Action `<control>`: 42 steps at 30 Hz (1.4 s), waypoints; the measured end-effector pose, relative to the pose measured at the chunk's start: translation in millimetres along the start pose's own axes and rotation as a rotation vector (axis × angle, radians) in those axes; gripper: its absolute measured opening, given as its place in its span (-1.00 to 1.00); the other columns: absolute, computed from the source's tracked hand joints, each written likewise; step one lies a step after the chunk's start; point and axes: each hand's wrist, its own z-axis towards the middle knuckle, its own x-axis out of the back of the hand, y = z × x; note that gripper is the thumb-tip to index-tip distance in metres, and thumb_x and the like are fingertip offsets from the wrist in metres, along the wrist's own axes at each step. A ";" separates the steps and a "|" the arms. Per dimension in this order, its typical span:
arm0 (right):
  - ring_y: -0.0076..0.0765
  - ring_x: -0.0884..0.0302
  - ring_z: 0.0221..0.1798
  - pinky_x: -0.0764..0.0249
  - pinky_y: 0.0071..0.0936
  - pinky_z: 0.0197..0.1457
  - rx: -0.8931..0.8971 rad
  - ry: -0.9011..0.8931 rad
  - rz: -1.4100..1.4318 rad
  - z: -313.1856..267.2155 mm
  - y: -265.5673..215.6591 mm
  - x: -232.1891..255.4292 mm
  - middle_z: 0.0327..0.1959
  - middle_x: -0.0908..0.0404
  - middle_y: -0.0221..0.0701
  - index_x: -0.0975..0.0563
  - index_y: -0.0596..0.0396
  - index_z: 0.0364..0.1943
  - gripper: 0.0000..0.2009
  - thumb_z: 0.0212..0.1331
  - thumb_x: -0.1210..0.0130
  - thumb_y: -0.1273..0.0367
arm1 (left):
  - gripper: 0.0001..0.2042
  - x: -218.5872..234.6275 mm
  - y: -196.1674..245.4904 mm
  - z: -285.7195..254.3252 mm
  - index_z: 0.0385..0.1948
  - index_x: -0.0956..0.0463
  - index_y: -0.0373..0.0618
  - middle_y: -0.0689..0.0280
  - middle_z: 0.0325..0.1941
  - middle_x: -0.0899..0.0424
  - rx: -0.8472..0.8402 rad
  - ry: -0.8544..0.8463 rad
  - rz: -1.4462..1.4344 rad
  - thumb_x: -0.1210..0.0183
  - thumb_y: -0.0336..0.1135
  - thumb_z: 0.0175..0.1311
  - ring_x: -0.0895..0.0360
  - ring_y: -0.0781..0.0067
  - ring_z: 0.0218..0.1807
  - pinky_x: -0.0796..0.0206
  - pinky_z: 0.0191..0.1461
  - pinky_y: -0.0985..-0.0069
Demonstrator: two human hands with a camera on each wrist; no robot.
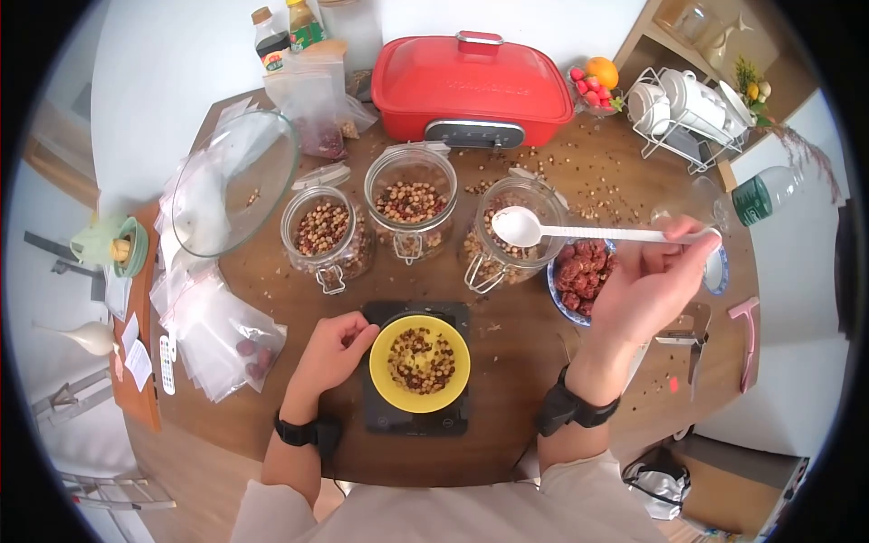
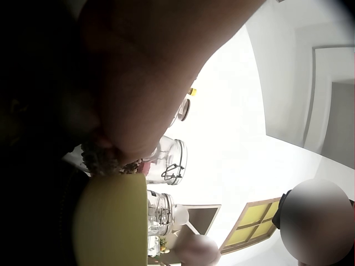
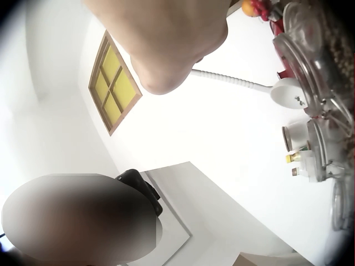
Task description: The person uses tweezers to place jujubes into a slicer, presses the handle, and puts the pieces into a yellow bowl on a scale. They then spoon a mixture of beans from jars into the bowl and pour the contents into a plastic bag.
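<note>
The brown wooden table [image 1: 507, 389] bears a flat black scale [image 1: 380, 418] just right of the left hand [image 1: 333, 351], with plastic bags [image 1: 222, 339] to that hand's left and three glass jars [image 1: 409, 233] in a row beyond it, running rightward. A blue-rimmed bowl [image 1: 555, 294] stands left of the right hand's grip [image 1: 650, 276], partly hidden by it; a pink T-shaped tool [image 1: 749, 348] lies rightward. Beyond both hands sits a red cooker [image 1: 462, 86].
</note>
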 end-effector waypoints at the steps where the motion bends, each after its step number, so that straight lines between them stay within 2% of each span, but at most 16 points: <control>1: -0.76 0.14 -0.64 0.25 -0.62 -0.58 0.001 0.019 -0.057 -1.5 1.8 -3.8 -0.63 -0.14 -0.65 -0.39 0.09 -0.39 -0.51 0.56 0.22 -0.02 | -0.77 -0.6 -0.4 0.2 -0.45 -0.51 -0.28 0.46 -0.66 -0.44 -0.007 0.003 -0.005 -0.21 -0.35 0.40 -0.24 0.79 -0.55 -0.12 -0.50 0.63; 2: -0.77 0.14 -0.65 0.25 -0.62 -0.59 0.002 0.039 -0.115 -1.5 3.2 -6.2 -0.64 -0.13 -0.66 -0.39 0.10 -0.39 -0.50 0.57 0.23 -0.02 | -0.77 -0.7 -0.4 0.3 -0.45 -0.51 -0.28 0.46 -0.66 -0.44 -0.013 0.006 -0.010 -0.21 -0.35 0.40 -0.25 0.79 -0.55 -0.12 -0.49 0.64; 7: -0.81 0.10 -0.66 0.25 -0.65 -0.60 -0.059 -0.152 -0.166 -1.5 20.5 -2.1 -0.69 -0.11 -0.72 -0.44 0.16 -0.42 -0.39 0.58 0.37 -0.06 | -0.77 0.4 -4.1 0.5 -0.46 -0.51 -0.28 0.46 -0.64 -0.46 -0.005 -0.002 0.000 -0.20 -0.35 0.41 -0.26 0.80 -0.54 -0.12 -0.49 0.65; 11: -0.82 0.10 -0.65 0.25 -0.63 -0.57 -0.088 -0.240 -0.215 -0.8 29.1 1.0 -0.69 -0.13 -0.73 -0.45 0.18 -0.45 -0.37 0.60 0.40 -0.03 | -0.77 0.0 -4.2 0.6 -0.46 -0.50 -0.29 0.47 -0.64 -0.46 0.003 -0.003 -0.016 -0.20 -0.35 0.41 -0.26 0.80 -0.53 -0.12 -0.48 0.65; 17: -0.81 0.08 -0.63 0.23 -0.62 -0.54 -0.085 -0.365 -0.275 -0.4 31.9 0.7 -0.67 -0.13 -0.75 -0.48 0.16 -0.45 -0.37 0.60 0.40 -0.03 | -0.77 0.5 -0.9 -0.1 -0.45 -0.50 -0.29 0.49 -0.62 -0.47 0.005 -0.011 -0.019 -0.20 -0.36 0.42 -0.26 0.81 -0.53 -0.13 -0.48 0.66; 23: -0.79 0.06 -0.60 0.19 -0.61 -0.52 -0.072 -0.410 -0.266 0.0 34.1 2.4 -0.66 -0.15 -0.75 -0.50 0.15 -0.43 -0.39 0.60 0.39 -0.01 | -0.77 1.0 0.9 -0.3 -0.45 -0.50 -0.29 0.49 -0.60 -0.50 0.005 -0.020 -0.025 -0.18 -0.36 0.43 -0.28 0.82 -0.51 -0.15 -0.46 0.67; 29: -0.74 -0.01 -0.58 0.08 -0.59 -0.51 -0.162 -0.539 -0.358 3.8 38.3 4.8 -0.67 -0.17 -0.70 -0.52 0.17 -0.39 -0.45 0.61 0.33 0.06 | -0.77 0.9 -0.2 -0.3 -0.44 -0.51 -0.29 0.48 -0.60 -0.52 0.011 -0.024 -0.032 -0.18 -0.35 0.43 -0.29 0.82 -0.50 -0.16 -0.45 0.67; 32: -0.74 -0.02 -0.58 0.05 -0.59 -0.50 -0.146 -0.553 -0.396 5.8 37.2 7.1 -0.68 -0.18 -0.68 -0.53 0.17 -0.41 -0.45 0.61 0.31 0.07 | -0.77 1.0 -0.3 -0.2 -0.44 -0.51 -0.29 0.49 -0.59 -0.51 0.007 -0.025 -0.023 -0.18 -0.35 0.43 -0.29 0.82 -0.50 -0.16 -0.45 0.67; 38: -0.75 -0.04 -0.61 0.05 -0.61 -0.52 -0.249 -0.454 -0.375 13.6 40.2 11.8 -0.70 -0.19 -0.66 -0.54 0.16 -0.43 -0.43 0.60 0.28 0.02 | -0.77 1.5 -1.6 -0.3 -0.44 -0.50 -0.28 0.50 -0.59 -0.51 0.007 -0.029 -0.022 -0.17 -0.36 0.44 -0.29 0.82 -0.50 -0.16 -0.45 0.68; 42: -0.77 0.03 -0.67 0.15 -0.62 -0.60 -0.328 -0.371 -0.339 17.9 36.3 11.8 -0.73 -0.16 -0.69 -0.51 0.11 -0.44 -0.43 0.58 0.28 -0.02 | -0.78 1.1 1.2 -0.6 -0.45 -0.49 -0.26 0.53 -0.58 -0.50 0.010 -0.032 -0.040 -0.16 -0.37 0.45 -0.28 0.85 -0.50 -0.12 -0.45 0.70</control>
